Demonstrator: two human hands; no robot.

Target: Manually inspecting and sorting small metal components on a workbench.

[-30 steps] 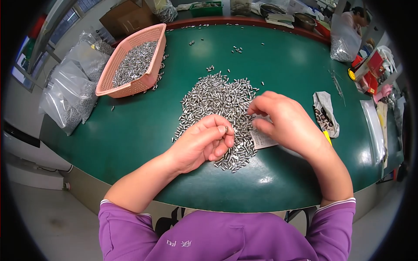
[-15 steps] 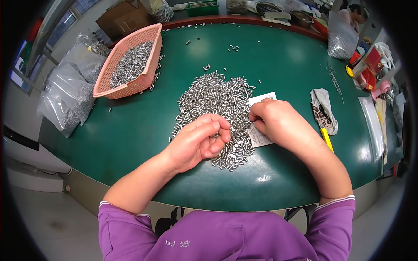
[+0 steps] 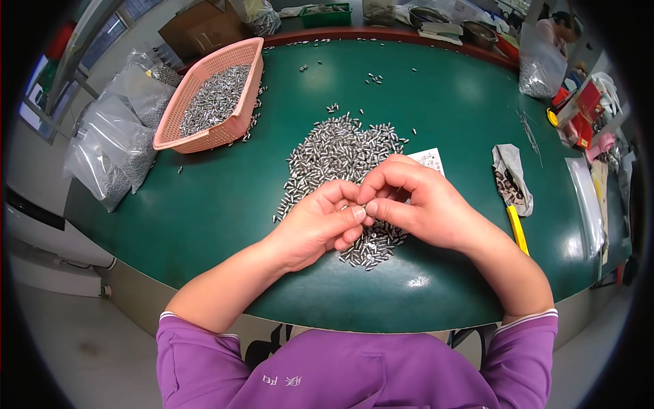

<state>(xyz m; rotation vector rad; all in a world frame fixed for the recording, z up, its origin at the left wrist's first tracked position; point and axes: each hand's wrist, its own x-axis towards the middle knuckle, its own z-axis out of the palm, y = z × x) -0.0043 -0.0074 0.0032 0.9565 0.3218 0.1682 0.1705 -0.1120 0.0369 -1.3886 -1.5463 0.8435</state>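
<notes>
Above a heap of small silver metal pins (image 3: 334, 153), my two hands meet fingertip to fingertip. My left hand (image 3: 310, 228) is closed, its thumb and index finger pinched together. My right hand (image 3: 426, 204) is closed too, thumb and forefinger pressed against the left fingertips. Whatever sits between them is too small and covered to name. A white printed card (image 3: 428, 159) lies at the right side of the heap, partly hidden by my right hand.
A pink plastic basket (image 3: 250, 119) of similar pins stands at the back left, beside clear bags (image 3: 112, 153) of parts. Rightward lie a cloth pouch (image 3: 512, 177), a yellow-handled tool (image 3: 518, 230) and thin wires (image 3: 530, 136). Another person (image 3: 550, 31) is at the far right.
My right hand has moved left from the card to meet my left hand. The fingertips of both now touch over the heap. The whole view has shifted slightly.
</notes>
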